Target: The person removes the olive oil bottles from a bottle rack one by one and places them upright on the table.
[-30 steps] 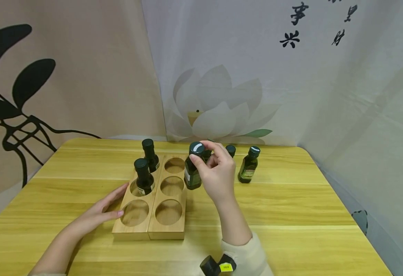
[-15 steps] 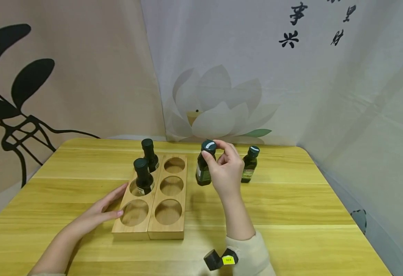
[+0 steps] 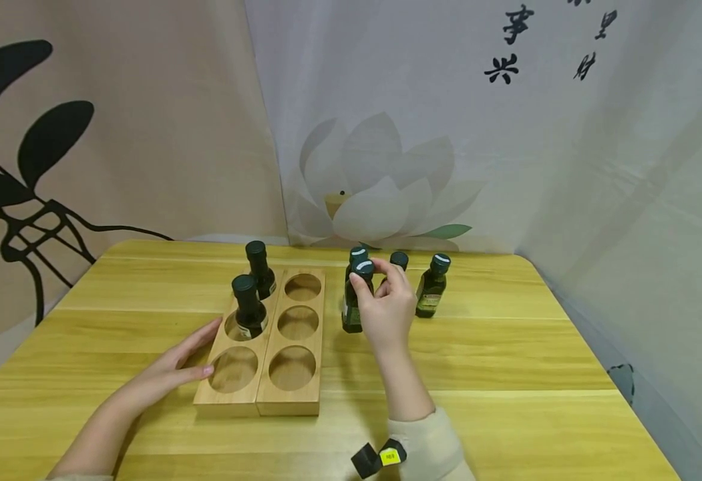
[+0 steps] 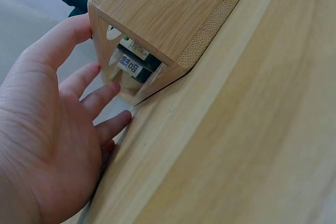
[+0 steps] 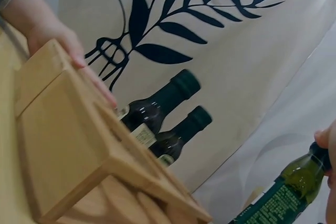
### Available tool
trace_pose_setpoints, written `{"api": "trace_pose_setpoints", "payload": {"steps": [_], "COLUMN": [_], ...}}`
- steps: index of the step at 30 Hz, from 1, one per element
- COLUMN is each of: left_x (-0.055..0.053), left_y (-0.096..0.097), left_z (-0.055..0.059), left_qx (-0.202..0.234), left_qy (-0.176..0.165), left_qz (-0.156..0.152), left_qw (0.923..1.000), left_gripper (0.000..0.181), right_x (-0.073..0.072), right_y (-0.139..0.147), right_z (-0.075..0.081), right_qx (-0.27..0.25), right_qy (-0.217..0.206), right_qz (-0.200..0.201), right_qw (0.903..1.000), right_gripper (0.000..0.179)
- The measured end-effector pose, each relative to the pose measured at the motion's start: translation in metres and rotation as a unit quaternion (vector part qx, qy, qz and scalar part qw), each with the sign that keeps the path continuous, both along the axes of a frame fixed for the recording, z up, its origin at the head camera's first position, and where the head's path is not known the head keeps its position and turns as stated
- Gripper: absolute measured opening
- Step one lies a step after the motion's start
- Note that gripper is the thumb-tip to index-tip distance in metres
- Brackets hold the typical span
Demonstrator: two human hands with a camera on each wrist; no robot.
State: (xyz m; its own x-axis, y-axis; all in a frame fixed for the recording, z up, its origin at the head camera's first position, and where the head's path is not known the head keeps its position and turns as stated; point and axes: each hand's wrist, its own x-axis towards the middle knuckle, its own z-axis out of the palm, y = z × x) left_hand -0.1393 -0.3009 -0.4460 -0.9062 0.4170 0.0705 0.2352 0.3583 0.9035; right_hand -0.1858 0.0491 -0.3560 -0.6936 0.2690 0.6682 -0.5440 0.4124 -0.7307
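My right hand point(image 3: 389, 310) pinches the dark cap of a small green glass bottle point(image 3: 352, 314) between thumb and fingers, to the right of the wooden rack point(image 3: 288, 407). In the right wrist view this bottle point(image 5: 286, 195) hangs tilted, its green label showing. My left hand point(image 3: 170, 371) rests against the rack's left side, thumb at the near hole and fingers loosely extended, as the left wrist view of the hand point(image 4: 58, 124) also shows. Two dark-capped bottles, a nearer one point(image 3: 250, 310) and a farther one point(image 3: 260, 270), sit in the rack's left row.
Behind the held bottle stands another bottle point(image 3: 359, 254). One more bottle point(image 3: 399, 259) is partly hidden by my right hand, and a further bottle point(image 3: 431, 290) stands at the right. The rack's right row has bare round holes. A printed cloth point(image 3: 399, 133) hangs behind the table point(image 3: 507, 374).
My right hand first carried the bottle rightward, away from the rack, then lower and slightly back left, uncovering the bottles behind. The left hand and the rack stayed in place.
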Motion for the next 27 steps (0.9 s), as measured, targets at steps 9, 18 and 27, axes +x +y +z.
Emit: {"api": "trace_pose_setpoints", "payload": {"steps": [9,18,27], "left_x": [0.0,0.001,0.002], "left_y": [0.0,0.001,0.001], "left_z": [0.0,0.002,0.002], "left_qx": [0.005,0.009,0.008], "left_qy": [0.001,-0.005,-0.009], "left_qz": [-0.004,-0.004,0.0], "left_qw": [1.0,0.9999,0.9999], "left_gripper": [0.073,0.072,0.073], "right_x": [-0.004,-0.007,-0.009], "right_y": [-0.005,-0.009,-0.012], "right_z": [-0.017,-0.03,-0.038], "right_qx": [0.02,0.031,0.034], "right_qy": [0.009,0.013,0.003], "right_qz": [-0.038,-0.06,-0.071], "right_qw": [0.999,0.9977,0.9969], "right_gripper": [0.03,0.031,0.032]}}
